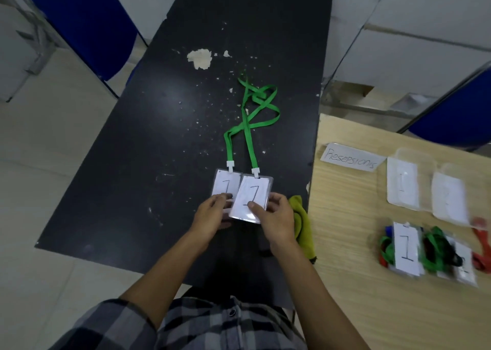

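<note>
Two clear badge holders lie side by side on the black table (164,142), each with a white card marked "1" and a green lanyard (255,116) trailing away from me. My left hand (212,217) pinches the lower edge of the left badge (224,183). The right badge (252,197) overlaps the left one, and my right hand (273,217) grips its lower right corner with the thumb on the card.
A yellow-green cloth (301,222) lies by my right wrist. On the wooden table (358,296) to the right sit a paper label (350,158), clear lidded boxes (409,182) and piles of badges with lanyards (425,251). Blue chairs (85,23) stand behind.
</note>
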The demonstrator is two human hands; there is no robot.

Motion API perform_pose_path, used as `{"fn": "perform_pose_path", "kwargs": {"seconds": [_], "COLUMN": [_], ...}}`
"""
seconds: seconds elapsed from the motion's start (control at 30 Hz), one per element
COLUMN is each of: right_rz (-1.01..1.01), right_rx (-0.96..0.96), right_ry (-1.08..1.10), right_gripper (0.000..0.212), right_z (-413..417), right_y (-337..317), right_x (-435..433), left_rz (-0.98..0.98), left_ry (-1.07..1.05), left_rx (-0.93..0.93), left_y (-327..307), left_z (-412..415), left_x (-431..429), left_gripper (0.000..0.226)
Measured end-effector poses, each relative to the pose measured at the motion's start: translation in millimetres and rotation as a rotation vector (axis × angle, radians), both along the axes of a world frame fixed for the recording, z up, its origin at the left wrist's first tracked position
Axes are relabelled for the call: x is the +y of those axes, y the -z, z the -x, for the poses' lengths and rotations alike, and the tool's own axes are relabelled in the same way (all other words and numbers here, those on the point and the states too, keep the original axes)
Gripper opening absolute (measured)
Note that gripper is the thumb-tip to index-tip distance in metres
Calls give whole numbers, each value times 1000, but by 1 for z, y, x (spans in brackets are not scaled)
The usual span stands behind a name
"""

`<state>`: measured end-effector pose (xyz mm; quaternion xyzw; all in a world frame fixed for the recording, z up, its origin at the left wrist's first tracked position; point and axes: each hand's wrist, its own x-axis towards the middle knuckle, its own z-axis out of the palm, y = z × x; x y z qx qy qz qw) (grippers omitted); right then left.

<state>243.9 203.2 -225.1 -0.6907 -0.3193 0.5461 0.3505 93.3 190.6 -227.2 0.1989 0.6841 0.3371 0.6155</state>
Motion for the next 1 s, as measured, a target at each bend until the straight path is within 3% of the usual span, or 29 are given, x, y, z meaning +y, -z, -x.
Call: {"fn": "perform_pose_path", "kwargs": {"seconds": [0.1, 0.23, 0.3, 0.43, 0.6, 0.7, 1.0], "right_rz": [-25, -126, -191, -213, -3, -50, -12], "right_rx": [-21, -123, -279, -693, -896, -860, -408], "right_ry": [-27, -78, -85, -116, -490, -445, -114], "right_gripper": [44, 24, 16, 30, 66, 55, 26], "right_z": [-29, -61, -72, -86, -76, -78, -153], "right_y": [-3, -8, -6, 12, 24, 24, 0], "right_x": [-12, -20, -23, -22, -25, -27, -43], "left_rz": [-26, -54, -58, -80, -67, -60, -80], "left_ry": [14, 52, 70, 58, -5, -2, 102], "left_rx": [-82, -20, 35, 168, 314, 344, 304], "left_y": [-4, 1, 4, 7, 10, 11, 20], "left_z": [-26, -50, -56, -56, -53, -59, -108], "left_x": [4, 2, 0, -7, -16, -19, -21], "left_gripper": [23, 21, 20, 17, 20, 24, 20]}}
